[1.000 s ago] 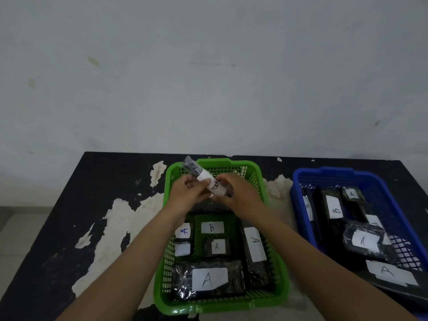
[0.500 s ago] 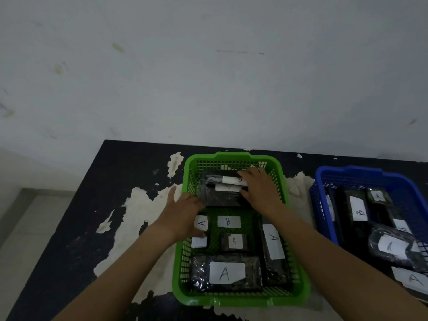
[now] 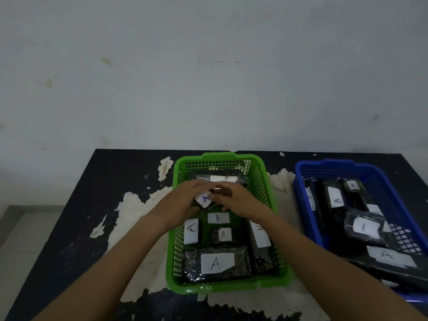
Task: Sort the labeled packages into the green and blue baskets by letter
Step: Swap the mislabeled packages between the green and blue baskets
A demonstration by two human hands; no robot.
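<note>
The green basket (image 3: 266, 179) sits in the middle of the table and holds several black packages with white A and B labels. Both hands are over its far half. My left hand (image 3: 183, 200) and my right hand (image 3: 238, 200) together hold a small black package with a blue A label (image 3: 204, 199). Behind them lies a long package with a B label (image 3: 225, 178). A large A package (image 3: 216, 262) lies at the basket's near end. The blue basket (image 3: 324, 164) at the right also holds A and B packages.
The black table (image 3: 111, 181) has large patches of peeled white surface around the green basket. A grey wall rises right behind the table. The blue basket runs past the right edge of the view.
The long B package went from both hands down into the far end of the green basket. Both hands then closed on the small blue-A package from the left side.
</note>
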